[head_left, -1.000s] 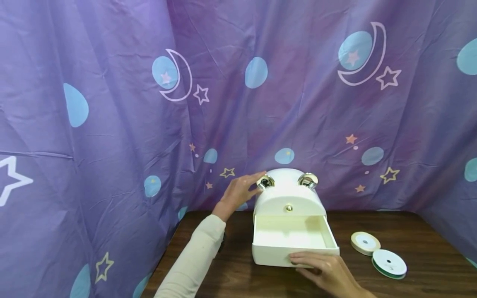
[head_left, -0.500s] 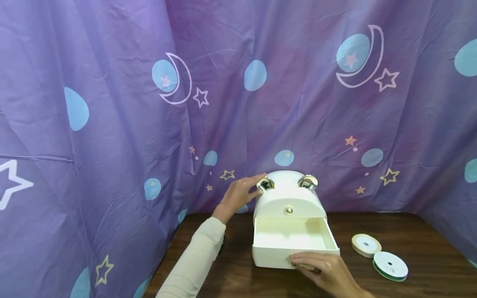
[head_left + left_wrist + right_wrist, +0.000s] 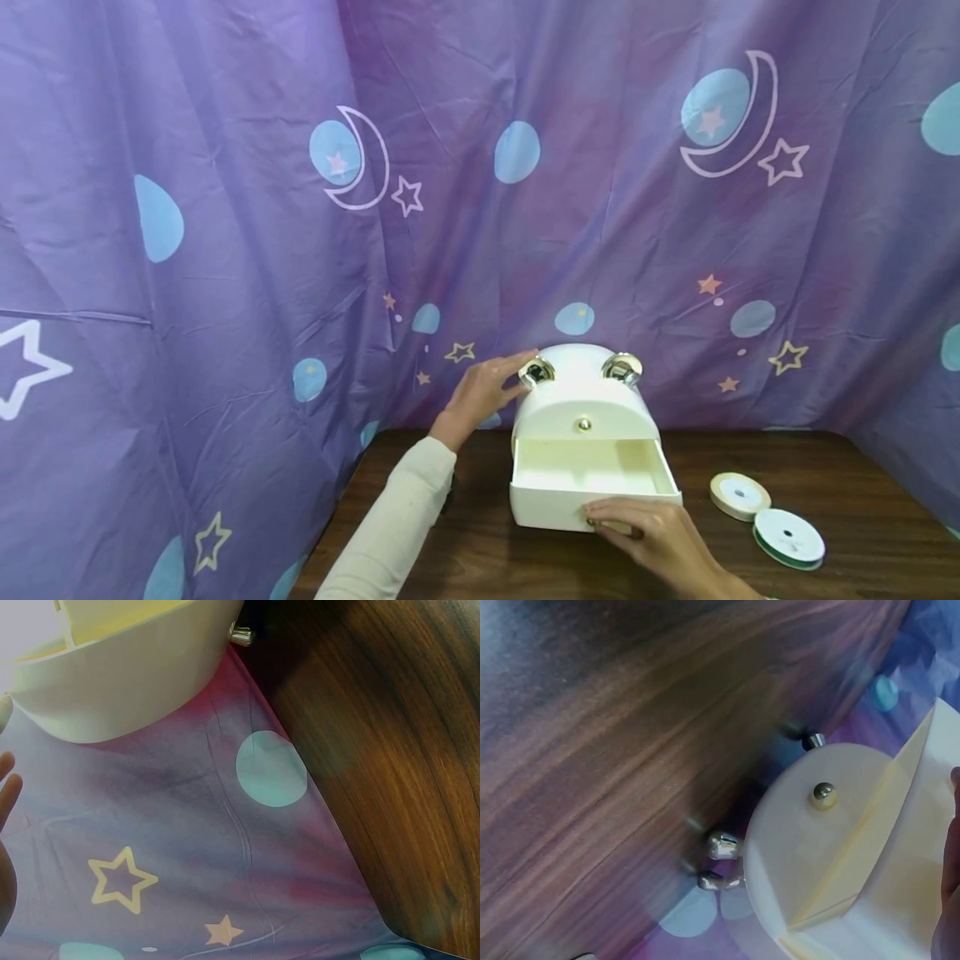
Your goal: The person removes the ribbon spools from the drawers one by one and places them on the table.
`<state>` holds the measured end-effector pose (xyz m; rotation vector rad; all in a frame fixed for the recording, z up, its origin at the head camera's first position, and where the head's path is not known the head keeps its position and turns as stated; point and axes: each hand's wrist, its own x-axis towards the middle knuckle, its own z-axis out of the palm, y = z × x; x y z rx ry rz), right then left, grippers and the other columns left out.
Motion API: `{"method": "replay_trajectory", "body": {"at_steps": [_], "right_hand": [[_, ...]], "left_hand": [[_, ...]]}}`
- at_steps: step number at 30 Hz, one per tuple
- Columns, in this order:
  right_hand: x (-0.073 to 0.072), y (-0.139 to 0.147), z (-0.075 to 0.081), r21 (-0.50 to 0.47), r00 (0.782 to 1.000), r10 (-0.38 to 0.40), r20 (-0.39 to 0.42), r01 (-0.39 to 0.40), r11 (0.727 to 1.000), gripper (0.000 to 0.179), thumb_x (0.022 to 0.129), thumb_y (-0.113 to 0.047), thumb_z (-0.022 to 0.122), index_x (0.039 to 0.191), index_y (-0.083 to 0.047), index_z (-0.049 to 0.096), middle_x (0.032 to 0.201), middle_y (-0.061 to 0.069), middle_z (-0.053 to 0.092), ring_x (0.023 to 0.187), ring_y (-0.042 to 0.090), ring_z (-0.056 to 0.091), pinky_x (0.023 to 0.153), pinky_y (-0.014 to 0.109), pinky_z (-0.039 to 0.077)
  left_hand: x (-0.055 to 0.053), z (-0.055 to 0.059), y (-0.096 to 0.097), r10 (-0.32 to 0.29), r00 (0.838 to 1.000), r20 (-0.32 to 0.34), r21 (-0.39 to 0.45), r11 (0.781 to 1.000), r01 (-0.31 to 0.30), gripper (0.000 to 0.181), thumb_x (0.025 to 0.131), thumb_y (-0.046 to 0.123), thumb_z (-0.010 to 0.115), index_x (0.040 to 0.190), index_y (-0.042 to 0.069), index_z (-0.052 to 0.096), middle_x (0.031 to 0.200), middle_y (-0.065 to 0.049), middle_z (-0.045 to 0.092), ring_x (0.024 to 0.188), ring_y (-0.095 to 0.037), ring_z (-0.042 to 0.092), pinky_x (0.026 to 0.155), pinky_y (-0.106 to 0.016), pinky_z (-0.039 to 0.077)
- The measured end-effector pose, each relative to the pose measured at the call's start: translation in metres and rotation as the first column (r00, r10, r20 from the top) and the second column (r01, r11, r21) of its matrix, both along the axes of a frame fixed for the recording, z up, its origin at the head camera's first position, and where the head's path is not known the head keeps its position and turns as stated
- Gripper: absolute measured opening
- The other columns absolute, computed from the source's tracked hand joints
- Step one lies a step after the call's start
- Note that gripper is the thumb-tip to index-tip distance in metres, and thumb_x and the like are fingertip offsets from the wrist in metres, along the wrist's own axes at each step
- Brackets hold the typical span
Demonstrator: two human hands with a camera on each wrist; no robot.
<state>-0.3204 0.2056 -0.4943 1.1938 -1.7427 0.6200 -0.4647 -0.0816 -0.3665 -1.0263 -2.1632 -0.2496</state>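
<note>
A white domed box [image 3: 585, 400] with two gold ears stands on the table, its lower drawer [image 3: 555, 506] pulled out. My left hand [image 3: 483, 387] rests against the left gold ear [image 3: 537, 372], index finger over the top and thumb below. In the left wrist view its fingers [image 3: 9, 796] only partly show at the edge. With fingertips and thumb, my right hand [image 3: 652, 533] pinches the small gold knob [image 3: 591, 522] on the drawer front. No objects are visible inside the drawer. Another gold knob [image 3: 823, 795] sits on the upper front.
Two ribbon spools lie flat at the right, a cream spool [image 3: 739, 496] touching a green one with a white face [image 3: 789, 537]. The dark wooden table [image 3: 495, 558] backs onto a purple curtain [image 3: 450, 250] with stars and moons.
The lower drawer has slid in slightly, the right hand moving with its front. My left hand has stayed at the left ear.
</note>
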Motion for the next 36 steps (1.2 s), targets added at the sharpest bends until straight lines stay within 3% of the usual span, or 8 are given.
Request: {"method": "replay_trajectory", "body": {"at_steps": [5,11,12,15,18,20,31,36], "right_hand": [[-0.007,0.000,-0.002,0.004,1.000,-0.004,-0.004,0.004,1.000,0.018,0.098,-0.033,0.075,0.109,-0.021,0.081,0.109,-0.010,0.078,0.094,0.008,0.076,0.094,0.017,0.055],[-0.015,0.005,-0.001,-0.011,0.998,-0.061,0.023,0.061,0.998,0.031,0.105,-0.045,0.060,0.109,-0.023,0.081,0.107,-0.012,0.078,0.094,0.005,0.075,0.096,0.011,0.051],[-0.017,0.005,-0.001,-0.010,0.997,-0.070,0.028,0.071,0.997,0.029,0.104,-0.044,0.062,0.109,-0.024,0.081,0.107,-0.013,0.078,0.094,0.005,0.075,0.094,0.011,0.052],[-0.021,0.007,0.000,0.001,0.993,-0.098,0.063,0.099,0.995,0.022,0.090,-0.031,0.083,0.111,-0.025,0.081,0.108,-0.014,0.078,0.094,0.005,0.075,0.092,0.011,0.052],[-0.026,0.006,0.001,0.007,0.986,-0.125,0.108,0.125,0.992,0.046,0.070,-0.012,0.093,0.112,-0.026,0.081,0.109,-0.014,0.078,0.095,0.006,0.075,0.093,0.010,0.051],[-0.030,0.006,0.001,0.005,0.983,-0.138,0.121,0.138,0.990,0.054,0.063,-0.006,0.095,0.111,-0.026,0.081,0.109,-0.014,0.078,0.095,0.007,0.075,0.095,0.010,0.051],[-0.050,0.005,-0.001,-0.003,0.971,-0.197,0.137,0.200,0.980,0.051,0.064,-0.010,0.096,0.109,-0.028,0.081,0.108,-0.015,0.078,0.093,0.009,0.076,0.091,0.015,0.055],[-0.060,0.004,0.000,-0.006,0.969,-0.200,0.145,0.203,0.979,0.050,0.066,-0.007,0.096,0.110,-0.027,0.081,0.108,-0.013,0.078,0.093,0.012,0.077,0.087,0.020,0.058]], "left_hand": [[-0.002,-0.002,-0.001,0.003,1.000,-0.012,-0.010,1.000,-0.004,0.068,0.090,0.031,0.084,0.151,0.019,0.057,0.142,0.000,0.065,0.108,-0.019,0.073,0.078,-0.026,0.062],[-0.002,-0.002,-0.001,0.001,1.000,-0.002,-0.003,1.000,-0.001,0.067,0.090,0.030,0.083,0.151,0.020,0.056,0.142,-0.002,0.065,0.109,-0.019,0.073,0.080,-0.027,0.062],[-0.002,-0.001,-0.001,0.002,1.000,-0.002,-0.003,1.000,-0.002,0.068,0.090,0.030,0.083,0.151,0.020,0.056,0.142,-0.002,0.065,0.110,-0.019,0.073,0.080,-0.027,0.062],[-0.003,0.000,0.000,0.001,1.000,-0.003,-0.001,1.000,-0.001,0.067,0.090,0.030,0.083,0.151,0.020,0.056,0.143,0.000,0.064,0.111,-0.018,0.072,0.081,-0.027,0.062],[-0.003,0.001,0.000,0.000,1.000,-0.013,-0.002,1.000,0.000,0.067,0.090,0.030,0.084,0.151,0.020,0.057,0.143,0.001,0.064,0.111,-0.018,0.072,0.082,-0.027,0.062],[-0.003,0.001,0.000,-0.001,1.000,-0.017,-0.004,1.000,0.001,0.067,0.090,0.030,0.084,0.151,0.020,0.057,0.143,0.002,0.064,0.112,-0.018,0.072,0.083,-0.027,0.062],[-0.002,-0.001,0.000,-0.018,1.000,-0.017,-0.001,1.000,0.018,0.067,0.089,0.029,0.085,0.150,0.019,0.058,0.141,-0.004,0.066,0.113,-0.020,0.072,0.084,-0.029,0.062],[-0.001,-0.002,0.000,0.016,0.999,-0.029,-0.006,1.000,-0.016,0.067,0.089,0.031,0.084,0.150,0.022,0.057,0.142,-0.001,0.065,0.112,-0.019,0.072,0.084,-0.028,0.062]]}}
